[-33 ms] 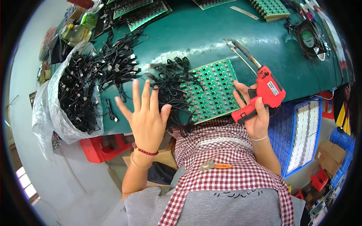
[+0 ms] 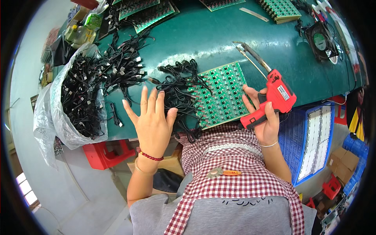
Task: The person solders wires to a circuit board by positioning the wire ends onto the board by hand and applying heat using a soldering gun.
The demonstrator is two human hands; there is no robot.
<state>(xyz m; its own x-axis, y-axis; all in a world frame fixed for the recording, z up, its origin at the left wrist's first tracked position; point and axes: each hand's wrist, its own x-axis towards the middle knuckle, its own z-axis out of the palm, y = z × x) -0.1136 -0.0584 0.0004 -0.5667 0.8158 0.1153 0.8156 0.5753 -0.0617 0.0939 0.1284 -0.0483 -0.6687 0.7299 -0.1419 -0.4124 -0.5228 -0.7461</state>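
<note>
My left hand (image 2: 150,121) is open, its fingers spread, with nothing in it. It hovers by the left edge of a bundle of black cables (image 2: 176,84); a metal USB plug (image 2: 152,80) pokes out just beyond the fingertips. The cables' red-tipped wires meet the left side of a green circuit board panel (image 2: 223,92), which lies at the front edge of the table. Closed around the handle of a red soldering gun (image 2: 280,94) is my right hand (image 2: 268,121). The gun's metal tip points up and left, over the table beyond the panel.
A clear plastic bag (image 2: 55,111) full of black cables stands at the left, with a loose cable pile (image 2: 123,66) beside it. Circuit panels (image 2: 280,9) are stacked at the back, near a metal ruler (image 2: 253,14). A small fan (image 2: 321,39) stands at the right. Blue crates (image 2: 301,141) stand below.
My left hand has dropped slightly toward me. The USB plug, earlier a blur beyond my fingers, now shows sharply and lower down. My right hand and the soldering gun look almost unmoved.
</note>
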